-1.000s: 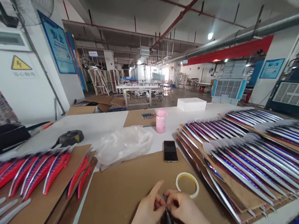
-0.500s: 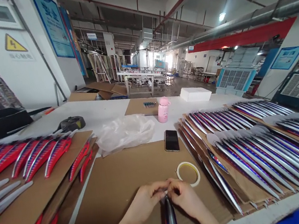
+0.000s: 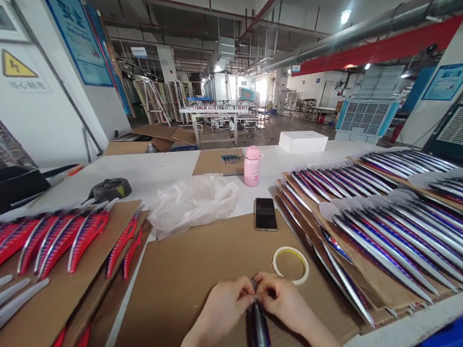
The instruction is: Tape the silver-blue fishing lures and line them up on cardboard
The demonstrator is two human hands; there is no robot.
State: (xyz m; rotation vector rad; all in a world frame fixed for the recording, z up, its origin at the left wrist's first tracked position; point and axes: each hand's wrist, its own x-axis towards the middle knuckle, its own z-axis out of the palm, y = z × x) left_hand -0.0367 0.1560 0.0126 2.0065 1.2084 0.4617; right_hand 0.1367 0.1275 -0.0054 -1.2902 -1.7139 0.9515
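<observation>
The counter point(image 3: 156, 175) carries everything here. The card point(image 3: 193, 263) lies flat on it, under the tape point(image 3: 305, 266), reaching mostly to the tape's left. To the tape's right is the silver stack point(image 3: 386, 248), its slim strips side by side; well apart to the tape's left is the red stack point(image 3: 45, 246). The bag point(image 3: 194, 203) sits crumpled beyond the tape and left of it.

The left hand point(image 3: 227, 304) and right hand point(image 3: 286, 300) meet just left of the tape, on its near side; the right hand is the nearer to it. Both are narrow, thumb and forefinger pinched at the far tip of the piece point(image 3: 262, 343); any finer bit between the fingertips is too small to tell.

The piece lies left of the tape and nearer the wearer, between the forearms. Its long axis points away from the wearer, so its body trails back from the hands, its near end out of view. Neither hand is clearly closer to the tip. The phone point(image 3: 264, 214) lies beyond the tape, slightly left.
</observation>
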